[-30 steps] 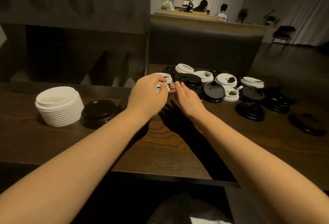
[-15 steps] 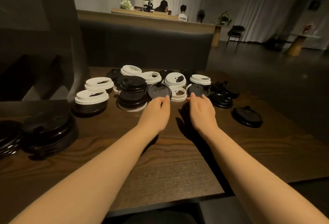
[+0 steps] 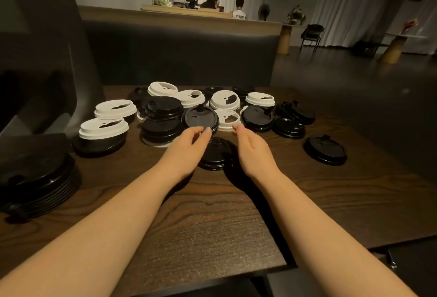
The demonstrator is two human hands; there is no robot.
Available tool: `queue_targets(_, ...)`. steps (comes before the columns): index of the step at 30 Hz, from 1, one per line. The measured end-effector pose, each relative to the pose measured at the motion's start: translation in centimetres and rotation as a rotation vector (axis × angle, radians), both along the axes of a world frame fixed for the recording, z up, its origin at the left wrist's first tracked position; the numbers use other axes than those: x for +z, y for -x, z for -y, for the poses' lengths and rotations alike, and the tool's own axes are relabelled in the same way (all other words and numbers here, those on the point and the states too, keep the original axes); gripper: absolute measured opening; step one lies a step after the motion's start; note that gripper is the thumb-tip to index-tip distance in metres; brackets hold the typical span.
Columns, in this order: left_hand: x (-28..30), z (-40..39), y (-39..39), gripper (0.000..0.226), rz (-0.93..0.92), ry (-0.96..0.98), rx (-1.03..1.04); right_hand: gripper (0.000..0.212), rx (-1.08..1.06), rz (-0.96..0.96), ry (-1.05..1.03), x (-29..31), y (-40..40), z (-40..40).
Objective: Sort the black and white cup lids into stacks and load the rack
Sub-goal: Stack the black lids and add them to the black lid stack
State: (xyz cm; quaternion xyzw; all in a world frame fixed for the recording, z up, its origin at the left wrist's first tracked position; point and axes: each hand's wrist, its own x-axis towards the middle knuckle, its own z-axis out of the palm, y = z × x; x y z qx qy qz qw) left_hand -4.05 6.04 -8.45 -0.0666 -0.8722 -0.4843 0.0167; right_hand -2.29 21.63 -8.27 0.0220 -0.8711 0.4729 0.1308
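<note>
Both hands hovered at mid-frame over the table [image 3: 212,221]. The left hand [image 3: 186,145] had its fingers loosely curled beside an upturned black lid [image 3: 201,117]; the right hand [image 3: 253,147] was relaxed and held nothing. Between them lay another black lid [image 3: 216,155]. In that dim light, a careless sweep could topple the mixed pile [image 3: 163,117] behind.

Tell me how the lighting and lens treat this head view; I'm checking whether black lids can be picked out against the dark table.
Head view: dim, warm light; the white lids stand out, while the black lid stack at left nearly merges with the dark wooden table. Both hands cast shadows over the black lid between them. Wide-angle distortion stretches the forearms and frame edges. The background is soft.
</note>
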Motion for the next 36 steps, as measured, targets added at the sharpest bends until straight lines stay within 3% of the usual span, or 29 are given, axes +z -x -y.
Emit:
queue_targets(4,-0.3,0.6,-0.2,0.079,0.03,0.291,-0.115,0.057,-0.022,0.094,-0.084,-0.1,0.1,-0.3)
queue_targets(7,-0.1,0.8,-0.4,0.085,-0.003,0.225,-0.075,0.055,0.036,0.116,-0.003,-0.2,0.0,0.0)
queue_targets(11,-0.2,1.1,-0.3,0.093,-0.04,0.194,-0.037,0.034,0.084,0.103,0.173,-0.6,0.3,0.0)
queue_targets(15,-0.1,1.2,-0.1,0.112,0.006,0.13,-0.031,0.03,0.141,0.074,0.181,-0.9,0.4,0.4)
queue_targets(18,0.3,1.2,-0.1,0.106,0.006,0.104,-0.032,0.036,0.1,0.087,0.076,-1.0,0.5,0.2)
queue_targets(24,0.1,1.0,-0.4,0.091,-0.018,0.072,0.009,0.051,-0.25,0.125,-0.375,-0.9,1.4,-1.4)
queue_targets(27,0.2,0.9,-0.7,0.081,-0.035,0.05,0.013,0.054,-0.339,0.205,-0.388,-0.7,1.4,-2.0)
queue_targets(32,0.1,1.2,-0.5,0.061,-0.083,0.034,0.101,0.05,-0.173,0.171,-0.396,-1.0,1.1,-1.6)
queue_targets(36,0.0,2.0,0.4,0.059,-0.074,-0.013,0.18,0.042,-0.123,0.167,-0.357,-1.0,2.2,-1.2)
